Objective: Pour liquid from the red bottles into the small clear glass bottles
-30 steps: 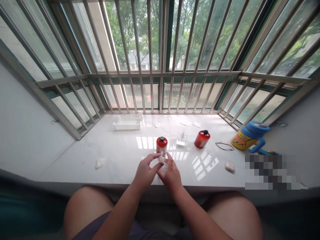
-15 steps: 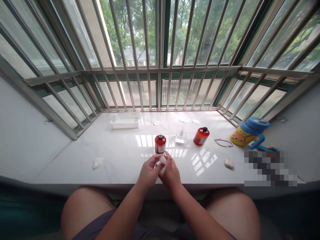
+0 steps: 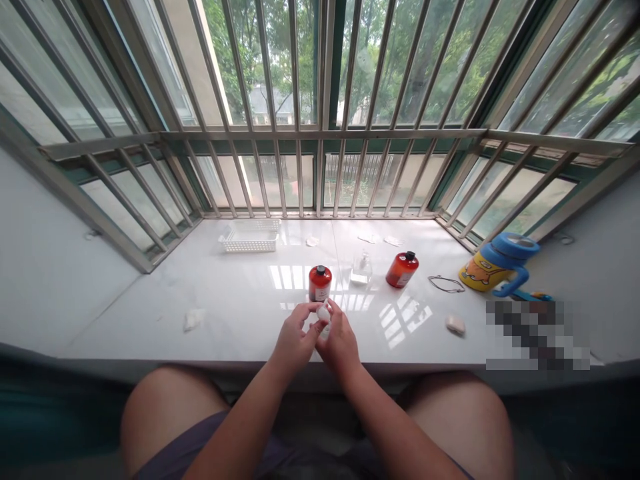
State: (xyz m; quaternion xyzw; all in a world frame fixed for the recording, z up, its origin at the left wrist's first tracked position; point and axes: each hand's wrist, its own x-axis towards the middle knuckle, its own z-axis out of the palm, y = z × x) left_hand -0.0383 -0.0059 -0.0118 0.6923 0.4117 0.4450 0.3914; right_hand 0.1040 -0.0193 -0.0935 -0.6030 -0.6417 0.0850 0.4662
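While pinched between both sets of fingertips, small white piece [image 3: 323, 313] held just above the near edge of the windowsill [image 3: 240, 313], at centre. Left hand [image 3: 293, 340] closed on it from 9 o'clock, thumb and forefinger meeting at its top. Right hand [image 3: 340, 341] closed on it from 3 o'clock, fingers curled round its lower part; too small to tell what the piece is. Just beyond the fingertips, at 12 o'clock, upright red bottle [image 3: 319, 283] with black cap, near but apart. Further off at 1 o'clock, small clear glass bottle [image 3: 361, 268]. At 2 o'clock, second red bottle [image 3: 401, 269], tilted. Past that, at 2 to 3 o'clock, thin wire loop [image 3: 446, 284] flat on the sill, then yellow mug [image 3: 483, 275] with blue lid on its side. At 3 o'clock, small pale lump [image 3: 455, 325]. At 9 o'clock, crumpled white wad [image 3: 193, 319], well apart. At 11 o'clock, by the window bars [image 3: 320, 133], white plastic basket [image 3: 250, 237].
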